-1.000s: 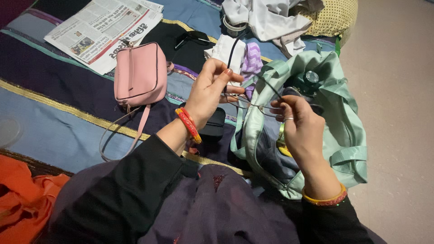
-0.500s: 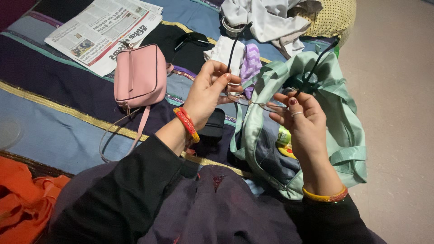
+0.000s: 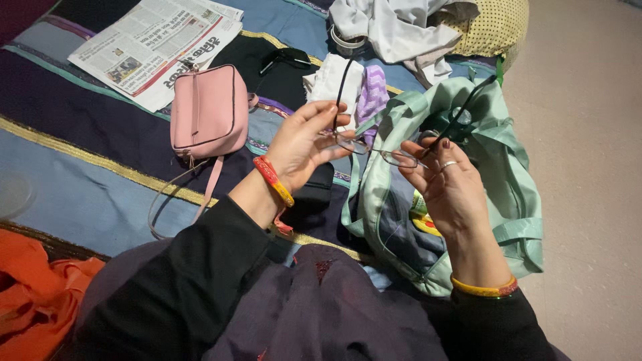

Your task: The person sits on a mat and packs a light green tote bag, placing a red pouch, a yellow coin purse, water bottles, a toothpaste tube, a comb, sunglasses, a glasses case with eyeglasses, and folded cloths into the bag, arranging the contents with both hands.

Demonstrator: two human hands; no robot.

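Observation:
A pair of thin-framed eyeglasses [image 3: 381, 152] is held between both hands, its dark temples opened outward and pointing away from me. My left hand [image 3: 304, 144] pinches the left lens end, with one temple rising past its fingertips. The right end is gripped by my right hand [image 3: 451, 187], just above an open mint-green bag [image 3: 515, 200]. A red-orange bangle sits on my left wrist and a yellow one on my right.
A pink crossbody purse [image 3: 207, 110] lies on the striped blanket [image 3: 80, 180] left of my hands, by a newspaper [image 3: 150, 43]. Behind are sunglasses [image 3: 284, 59], white and purple cloths [image 3: 351, 87], pale clothing [image 3: 394, 30], a yellow cushion [image 3: 495, 27]. Orange fabric [image 3: 33, 301] lies near left.
The glasses' temples have swung open and now stand out from the frame. My right hand has risen from the bag's opening and turned palm-up at the frame's end.

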